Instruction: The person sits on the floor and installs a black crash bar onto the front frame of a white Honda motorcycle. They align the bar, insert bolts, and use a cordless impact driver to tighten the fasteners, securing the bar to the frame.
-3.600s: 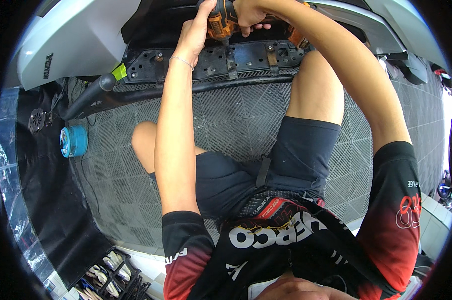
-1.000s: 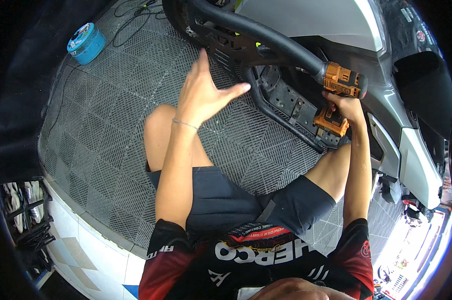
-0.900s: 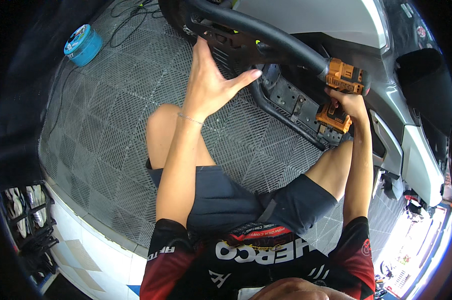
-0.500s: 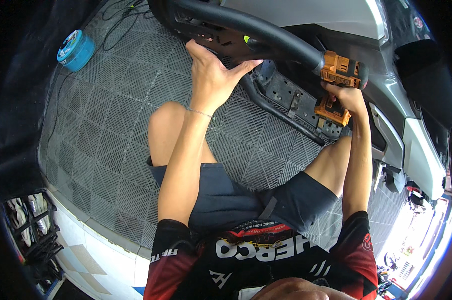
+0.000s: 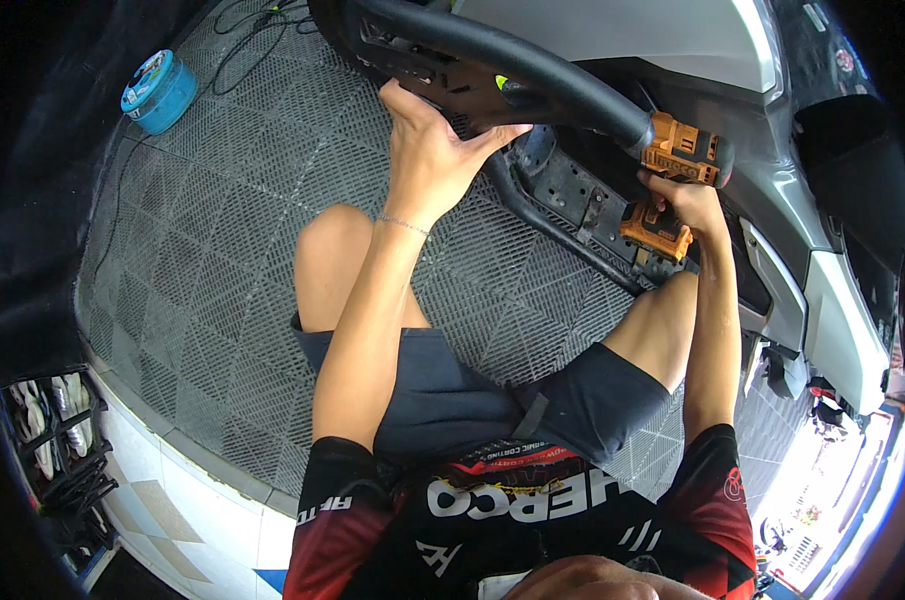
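My left hand (image 5: 427, 160) is at the lower edge of a dark panel (image 5: 462, 88) on a vehicle, thumb stretched to the right and the other fingers partly hidden behind the edge; it grips the panel. A thick black tube (image 5: 517, 52) curves above that panel. In my right hand (image 5: 690, 203) is an orange and black cordless drill (image 5: 684, 150), held by its handle, with the battery end below. Its front end sits by the black tube, which hides the tip. Below are a perforated metal bracket (image 5: 577, 195) and a thinner black tube (image 5: 562, 235).
Silver and grey body panels (image 5: 832, 310) stand close on the right. A round blue container (image 5: 159, 92) is on the grey grid floor (image 5: 222, 260) at far left, near a black cable (image 5: 234, 45). A black rack (image 5: 67, 440) is at lower left.
The drill and my right hand have shifted slightly down and left. My left hand stays on the panel, and the whole view has moved a little.
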{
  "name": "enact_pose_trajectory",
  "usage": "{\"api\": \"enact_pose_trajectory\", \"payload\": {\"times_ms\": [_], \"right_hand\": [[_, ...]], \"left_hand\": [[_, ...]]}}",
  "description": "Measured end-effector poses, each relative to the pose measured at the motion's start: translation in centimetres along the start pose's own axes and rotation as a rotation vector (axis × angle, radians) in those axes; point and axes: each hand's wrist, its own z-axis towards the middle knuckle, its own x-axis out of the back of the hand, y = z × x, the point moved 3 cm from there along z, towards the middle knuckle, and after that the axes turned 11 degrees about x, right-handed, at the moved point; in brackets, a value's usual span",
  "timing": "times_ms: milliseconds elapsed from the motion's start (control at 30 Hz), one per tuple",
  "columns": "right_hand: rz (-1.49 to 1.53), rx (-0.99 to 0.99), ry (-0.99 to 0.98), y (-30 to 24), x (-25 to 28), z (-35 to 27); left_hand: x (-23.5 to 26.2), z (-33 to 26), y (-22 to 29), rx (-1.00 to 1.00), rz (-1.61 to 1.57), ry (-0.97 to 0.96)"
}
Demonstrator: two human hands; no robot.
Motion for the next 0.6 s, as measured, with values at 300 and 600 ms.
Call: {"api": "enact_pose_trajectory", "payload": {"times_ms": [300,600], "right_hand": [[-0.015,0.009,-0.022,0.3,-0.2,0.2],[-0.051,-0.004,-0.124,1.0,-0.2,0.2]], "left_hand": [[0.5,-0.2,1.4,0.04,0.072,0.005],[0.0,-0.2,0.6,0.034,0.051,0.033]]}}
